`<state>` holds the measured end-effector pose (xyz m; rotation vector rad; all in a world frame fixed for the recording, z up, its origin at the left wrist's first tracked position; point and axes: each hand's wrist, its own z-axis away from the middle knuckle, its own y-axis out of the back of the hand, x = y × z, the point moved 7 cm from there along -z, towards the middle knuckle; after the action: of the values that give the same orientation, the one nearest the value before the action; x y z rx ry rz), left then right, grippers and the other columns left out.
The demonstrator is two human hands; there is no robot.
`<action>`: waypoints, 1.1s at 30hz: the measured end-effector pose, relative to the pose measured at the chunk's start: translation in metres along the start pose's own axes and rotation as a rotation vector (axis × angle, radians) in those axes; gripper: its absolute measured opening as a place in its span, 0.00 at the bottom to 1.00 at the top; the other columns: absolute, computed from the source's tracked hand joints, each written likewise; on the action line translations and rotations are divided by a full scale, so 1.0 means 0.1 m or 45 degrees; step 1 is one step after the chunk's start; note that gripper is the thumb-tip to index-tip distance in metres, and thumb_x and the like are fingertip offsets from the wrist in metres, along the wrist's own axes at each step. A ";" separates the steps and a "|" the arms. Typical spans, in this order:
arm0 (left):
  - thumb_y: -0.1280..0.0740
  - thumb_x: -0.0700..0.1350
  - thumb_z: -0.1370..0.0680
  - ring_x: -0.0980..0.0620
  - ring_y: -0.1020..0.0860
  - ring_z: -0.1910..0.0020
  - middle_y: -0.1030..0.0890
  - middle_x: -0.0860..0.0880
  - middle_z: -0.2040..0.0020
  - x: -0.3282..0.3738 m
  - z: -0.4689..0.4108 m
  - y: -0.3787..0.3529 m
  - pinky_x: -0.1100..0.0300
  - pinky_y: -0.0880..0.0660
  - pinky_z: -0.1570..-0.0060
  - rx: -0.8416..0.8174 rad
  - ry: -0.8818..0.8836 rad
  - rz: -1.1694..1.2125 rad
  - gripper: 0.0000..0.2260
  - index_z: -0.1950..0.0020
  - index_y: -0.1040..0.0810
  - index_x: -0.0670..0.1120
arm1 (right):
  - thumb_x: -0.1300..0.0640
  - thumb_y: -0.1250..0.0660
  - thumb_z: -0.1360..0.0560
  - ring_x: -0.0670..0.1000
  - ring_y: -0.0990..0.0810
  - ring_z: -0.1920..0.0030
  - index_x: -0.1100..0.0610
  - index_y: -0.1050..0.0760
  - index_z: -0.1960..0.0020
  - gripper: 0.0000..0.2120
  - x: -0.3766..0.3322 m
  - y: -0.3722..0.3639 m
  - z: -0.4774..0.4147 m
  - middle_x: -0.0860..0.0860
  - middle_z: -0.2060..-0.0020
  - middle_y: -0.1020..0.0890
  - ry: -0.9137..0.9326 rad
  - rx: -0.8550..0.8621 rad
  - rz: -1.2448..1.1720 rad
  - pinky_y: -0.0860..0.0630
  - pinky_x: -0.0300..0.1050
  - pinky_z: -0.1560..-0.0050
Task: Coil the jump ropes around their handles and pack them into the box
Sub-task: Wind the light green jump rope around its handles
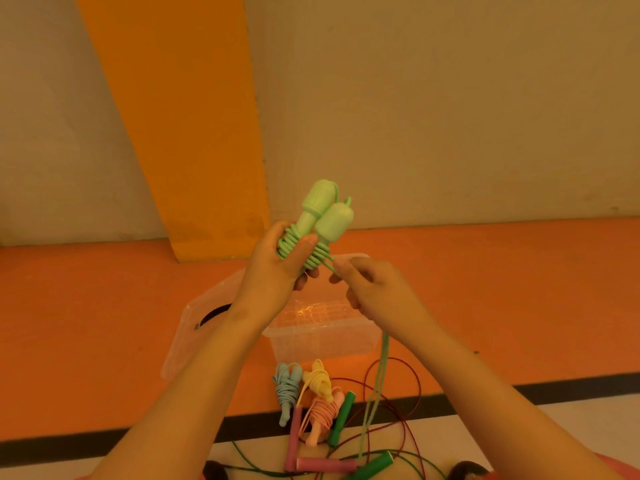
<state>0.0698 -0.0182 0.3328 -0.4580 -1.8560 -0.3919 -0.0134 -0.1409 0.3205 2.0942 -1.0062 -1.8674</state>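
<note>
We see left hand (277, 271) gripping green handles (323, 216), cord half-coiled — right hand (374, 289) pinching loose green cord (379, 375) above clear box (322, 337).

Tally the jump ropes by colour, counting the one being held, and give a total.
Light green jump rope, held: 1
Light blue jump rope: 1
Yellow jump rope: 1
Peach-pink jump rope: 1
Pink-handled jump rope: 1
Dark green jump rope: 1
Total: 6
</note>
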 end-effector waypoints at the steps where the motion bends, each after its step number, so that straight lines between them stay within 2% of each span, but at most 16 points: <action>1: 0.36 0.44 0.20 0.54 0.23 0.71 0.20 0.48 0.65 -0.02 -0.02 0.07 0.62 0.32 0.76 0.056 0.015 -0.032 0.02 0.52 0.28 0.47 | 0.44 0.36 0.24 0.43 0.30 0.75 0.50 0.22 0.62 0.13 0.02 0.05 -0.02 0.48 0.74 0.25 0.009 0.017 0.115 0.36 0.38 0.71; 3: 0.35 0.45 0.20 0.57 0.24 0.74 0.20 0.47 0.65 -0.07 -0.06 0.23 0.62 0.32 0.76 0.139 0.038 -0.174 0.04 0.53 0.28 0.47 | 0.48 0.30 0.28 0.44 0.28 0.70 0.49 0.23 0.62 0.08 0.03 0.18 -0.03 0.46 0.72 0.25 0.028 0.070 0.350 0.34 0.40 0.70; 5: 0.33 0.46 0.22 0.59 0.25 0.75 0.20 0.47 0.65 -0.12 -0.08 0.33 0.62 0.32 0.75 0.149 0.048 -0.387 0.05 0.52 0.28 0.47 | 0.49 0.30 0.28 0.48 0.25 0.65 0.47 0.24 0.60 0.05 0.02 0.28 -0.01 0.44 0.71 0.26 0.038 0.114 0.536 0.32 0.45 0.68; 8: 0.29 0.47 0.25 0.60 0.25 0.76 0.21 0.49 0.67 -0.22 -0.06 0.22 0.66 0.32 0.75 0.016 0.059 -0.602 0.08 0.51 0.27 0.49 | 0.48 0.32 0.26 0.48 0.26 0.63 0.47 0.22 0.55 0.04 -0.12 0.37 0.02 0.42 0.67 0.25 0.212 0.266 0.675 0.35 0.44 0.67; 10: 0.26 0.48 0.27 0.55 0.22 0.72 0.20 0.48 0.65 -0.28 -0.04 0.08 0.60 0.29 0.73 -0.107 0.072 -0.641 0.10 0.51 0.25 0.49 | 0.50 0.32 0.26 0.47 0.26 0.62 0.51 0.21 0.54 0.05 -0.25 0.39 0.03 0.42 0.65 0.27 0.436 0.350 0.662 0.35 0.43 0.65; 13: 0.25 0.47 0.29 0.52 0.21 0.72 0.20 0.48 0.66 -0.28 -0.02 -0.02 0.59 0.28 0.72 -0.253 0.096 -0.688 0.11 0.50 0.23 0.48 | 0.53 0.32 0.29 0.50 0.25 0.60 0.54 0.21 0.55 0.06 -0.29 0.35 0.01 0.46 0.63 0.23 0.662 0.303 0.652 0.33 0.43 0.59; 17: 0.24 0.46 0.30 0.52 0.22 0.72 0.20 0.49 0.67 -0.23 0.02 -0.02 0.57 0.28 0.71 -0.465 0.096 -0.776 0.11 0.53 0.23 0.53 | 0.47 0.35 0.29 0.46 0.28 0.56 0.51 0.20 0.55 0.09 -0.24 0.25 0.00 0.45 0.62 0.23 0.724 0.156 0.617 0.41 0.42 0.57; 19: 0.23 0.45 0.31 0.50 0.22 0.71 0.20 0.47 0.62 -0.22 0.07 -0.07 0.53 0.25 0.69 -0.566 0.090 -0.876 0.12 0.52 0.23 0.50 | 0.45 0.34 0.29 0.43 0.31 0.55 0.47 0.19 0.55 0.09 -0.22 0.18 0.02 0.42 0.62 0.23 0.732 0.091 0.661 0.46 0.43 0.58; 21: 0.24 0.45 0.30 0.52 0.21 0.71 0.19 0.47 0.60 -0.25 0.16 -0.17 0.52 0.24 0.67 -0.697 0.138 -0.941 0.12 0.51 0.23 0.50 | 0.46 0.32 0.31 0.42 0.32 0.55 0.45 0.19 0.56 0.06 -0.22 0.11 0.03 0.39 0.62 0.24 0.706 0.001 0.594 0.46 0.43 0.57; 23: 0.25 0.46 0.29 0.55 0.22 0.72 0.18 0.51 0.64 -0.29 0.23 -0.26 0.58 0.24 0.68 -0.799 0.207 -0.977 0.10 0.54 0.25 0.55 | 0.49 0.31 0.31 0.38 0.33 0.56 0.47 0.19 0.57 0.05 -0.23 0.00 0.04 0.35 0.63 0.26 0.691 -0.103 0.473 0.44 0.36 0.52; 25: 0.27 0.45 0.28 0.58 0.24 0.74 0.21 0.56 0.72 -0.34 0.27 -0.30 0.66 0.29 0.73 -0.858 0.298 -0.962 0.11 0.57 0.27 0.57 | 0.51 0.30 0.30 0.37 0.32 0.58 0.49 0.19 0.57 0.03 -0.27 -0.08 0.05 0.35 0.63 0.25 0.675 -0.170 0.389 0.42 0.30 0.49; 28: 0.30 0.44 0.24 0.62 0.28 0.78 0.23 0.58 0.77 -0.39 0.27 -0.29 0.67 0.33 0.76 -0.881 0.391 -0.916 0.09 0.53 0.29 0.56 | 0.56 0.28 0.29 0.42 0.29 0.59 0.51 0.19 0.57 0.02 -0.27 -0.08 0.02 0.43 0.62 0.22 0.557 -0.212 0.216 0.34 0.34 0.56; 31: 0.33 0.44 0.22 0.61 0.28 0.79 0.23 0.55 0.76 -0.36 0.30 -0.26 0.66 0.34 0.78 -0.893 0.461 -0.798 0.06 0.48 0.28 0.53 | 0.57 0.29 0.29 0.45 0.24 0.59 0.50 0.20 0.57 0.03 -0.25 -0.01 -0.03 0.42 0.61 0.23 0.481 -0.166 0.103 0.30 0.37 0.58; 33: 0.36 0.46 0.20 0.58 0.27 0.79 0.23 0.52 0.74 -0.34 0.34 -0.25 0.64 0.34 0.78 -0.893 0.521 -0.675 0.06 0.45 0.28 0.47 | 0.57 0.29 0.29 0.50 0.21 0.57 0.47 0.21 0.59 0.05 -0.20 0.10 -0.08 0.42 0.60 0.20 0.428 -0.058 0.057 0.26 0.46 0.56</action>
<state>0.0398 -0.0281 0.2890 -0.3022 -1.3772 -1.4094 -0.0099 -0.1394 0.3437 2.2370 -0.9100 -1.4361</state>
